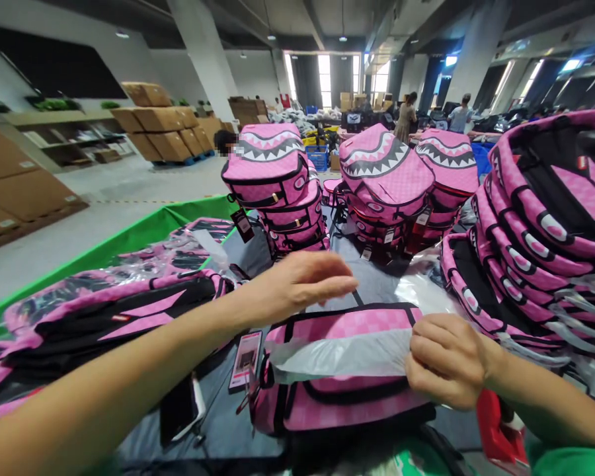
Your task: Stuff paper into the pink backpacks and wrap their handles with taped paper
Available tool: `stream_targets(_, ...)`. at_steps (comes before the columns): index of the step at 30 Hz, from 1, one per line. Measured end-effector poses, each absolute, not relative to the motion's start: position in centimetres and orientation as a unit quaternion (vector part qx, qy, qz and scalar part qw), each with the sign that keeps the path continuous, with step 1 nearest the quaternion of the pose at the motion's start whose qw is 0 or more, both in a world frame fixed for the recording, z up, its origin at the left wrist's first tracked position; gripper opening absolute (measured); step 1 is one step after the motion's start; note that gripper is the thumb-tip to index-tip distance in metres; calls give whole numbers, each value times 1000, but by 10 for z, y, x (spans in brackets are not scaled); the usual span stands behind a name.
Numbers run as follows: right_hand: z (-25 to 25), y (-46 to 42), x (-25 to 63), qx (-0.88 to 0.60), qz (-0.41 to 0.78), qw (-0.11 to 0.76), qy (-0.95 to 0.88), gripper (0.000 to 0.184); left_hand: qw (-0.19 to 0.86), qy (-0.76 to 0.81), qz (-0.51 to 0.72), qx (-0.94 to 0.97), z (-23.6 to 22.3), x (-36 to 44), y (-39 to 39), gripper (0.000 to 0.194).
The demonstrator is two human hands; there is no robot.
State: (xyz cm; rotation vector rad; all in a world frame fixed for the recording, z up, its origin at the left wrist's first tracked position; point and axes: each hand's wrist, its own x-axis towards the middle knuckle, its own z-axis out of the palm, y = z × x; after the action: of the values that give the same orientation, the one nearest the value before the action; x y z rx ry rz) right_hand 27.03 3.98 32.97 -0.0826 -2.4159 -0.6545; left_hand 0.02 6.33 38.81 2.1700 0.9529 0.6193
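A pink checkered backpack (337, 403) lies flat on the grey work surface (218, 423) in front of me, with a translucent grey-white plastic sheet (337, 354) across it. My right hand (443, 360) grips the sheet's right end. My left hand (297, 284) hovers just above the backpack's far edge, holding nothing I can see. Left of the backpack lie a product card (245, 360) and a black phone (181, 410). My left forearm crosses over a plastic-wrapped pink and black backpack (114, 324).
Stacks of pink shark-mouth backpacks (384, 178) stand ahead, with a taller stack (540, 225) at right. A red object (500, 430) sits by my right wrist. A green table edge (123, 254) runs left. Co-workers (406, 116) stand far back among cardboard boxes (161, 135).
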Motion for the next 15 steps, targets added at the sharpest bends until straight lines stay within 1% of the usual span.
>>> stream_targets(1,328,37,272,-41,-250,311,-916,24,433,358,163,811,388,7,73,45)
stream_targets(2,325,35,275,-53,-251,305,-917,23,500,349,102,786,387,13,77,47)
stream_targets(3,323,31,278,-66,-251,298,-918,23,542,339,67,766,386,18,76,47)
stream_targets(5,318,25,282,-91,-254,301,-914,21,596,331,39,731,383,25,64,44)
stream_targets(8,311,17,284,-115,-262,344,-894,17,661,341,-1,668,383,27,38,42)
stream_targets(10,306,13,283,-132,-244,361,-890,17,698,357,-33,619,383,24,27,43)
stream_targets(12,300,8,284,-145,-209,365,-896,17,706,367,-36,604,381,21,22,41)
stream_targets(14,297,4,289,-150,-159,364,-906,18,684,373,2,627,376,17,19,34)
stream_targets(15,297,3,292,-148,-128,371,-908,21,656,384,36,648,372,15,18,29)
